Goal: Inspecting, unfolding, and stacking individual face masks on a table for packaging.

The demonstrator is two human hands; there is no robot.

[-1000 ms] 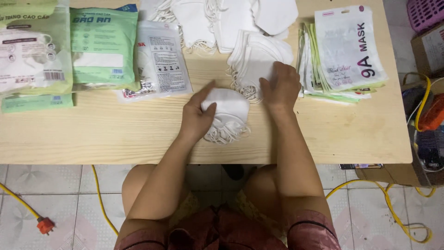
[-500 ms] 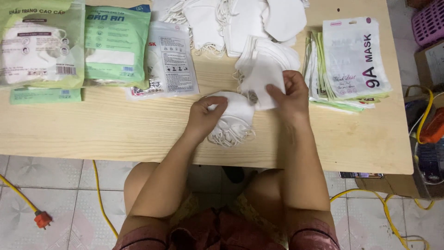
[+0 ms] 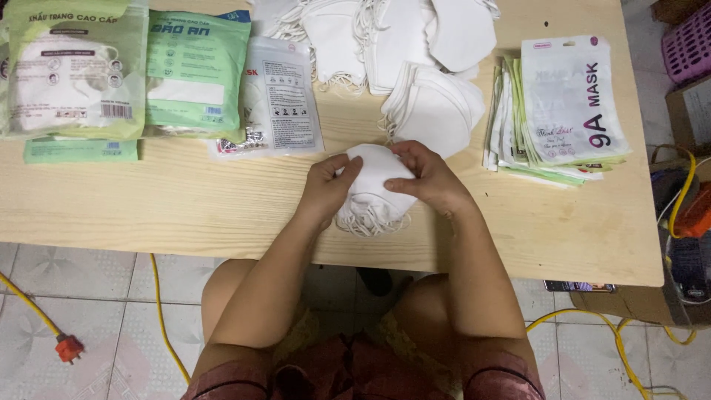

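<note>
The wooden surface (image 3: 185, 207) carries everything, and the biggest change on it is small: a second ago both hands lay spread flat on the little stack of white masks (image 3: 374, 189), and now they have drawn in and closed around it, so the stack reads as being gathered and squared up rather than pressed down. The left hand (image 3: 326, 189) curls its grip on the stack's left side, thumb on top; the right hand (image 3: 429, 181) pinches the upper right edge, fingers bent over it. The stack sits between the two grips, near the surface's front edge, ear loops spilling out below. Just beyond the right grip lies a fanned heap of loose white masks (image 3: 433, 107); farther right is a pile of flat printed pouches (image 3: 563, 104). Beyond the left grip lies a clear filled packet (image 3: 278, 96), then green packs (image 3: 194, 70) farther left. How many masks the hands hold cannot be told, the fingertips underneath are hidden, and the top heap and left packs are cut off by the frame.
</note>
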